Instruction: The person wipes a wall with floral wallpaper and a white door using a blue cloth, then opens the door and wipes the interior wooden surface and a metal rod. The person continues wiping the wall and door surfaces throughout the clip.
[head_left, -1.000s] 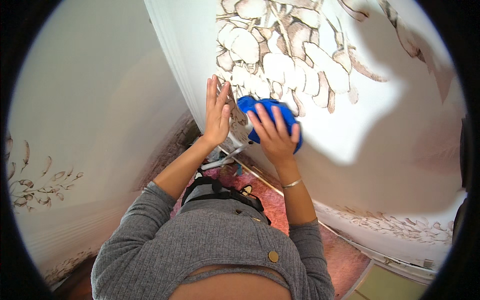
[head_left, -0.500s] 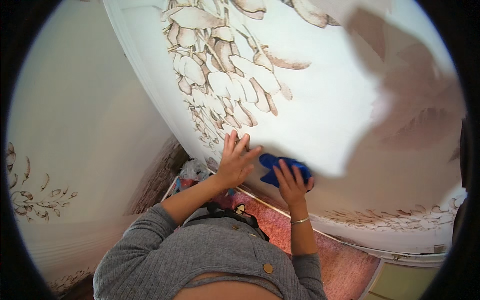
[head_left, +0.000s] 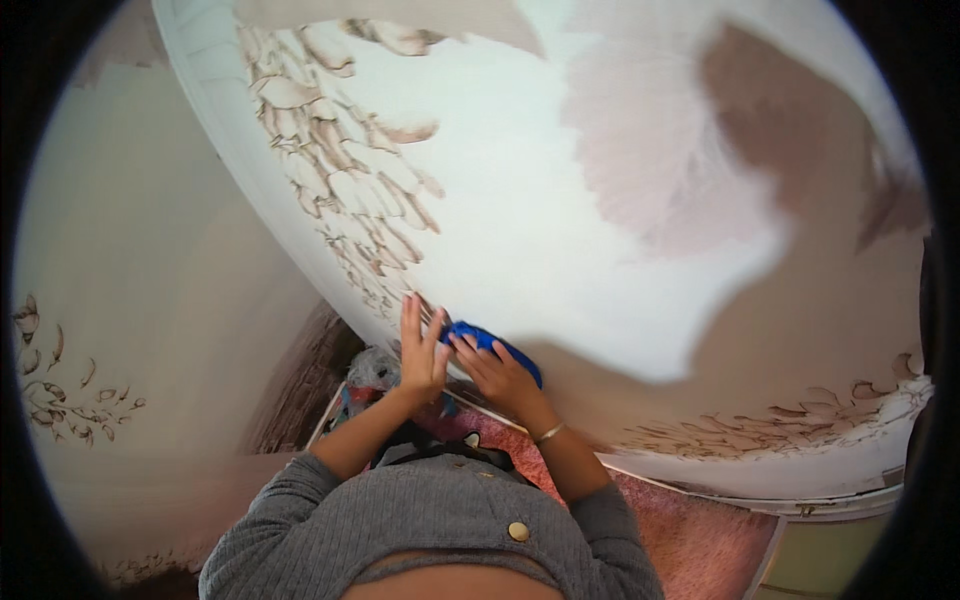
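In front of me stands a large white panel (head_left: 510, 220) with brown flower clusters printed on it. My right hand (head_left: 500, 380) presses a blue cloth (head_left: 518, 364) flat against the panel's lower part, fingers bent over it. Close beside it, my left hand (head_left: 422, 355) lies with outstretched fingers against the panel, just below a printed flower cluster (head_left: 335, 165). Its fingertips are near the cloth's left end and hold nothing. Part of the cloth is covered by my right hand.
A second printed panel (head_left: 170, 270) meets this one at a corner on the left. By that corner lies a clear plastic bag (head_left: 372, 368) with small items. A pink rug (head_left: 690, 525) covers the floor below, and a greenish panel (head_left: 825, 560) is at the lower right.
My right hand has slid the blue cloth left along the panel, up beside my left hand. My left hand has moved slightly left and lower. The view has shifted.
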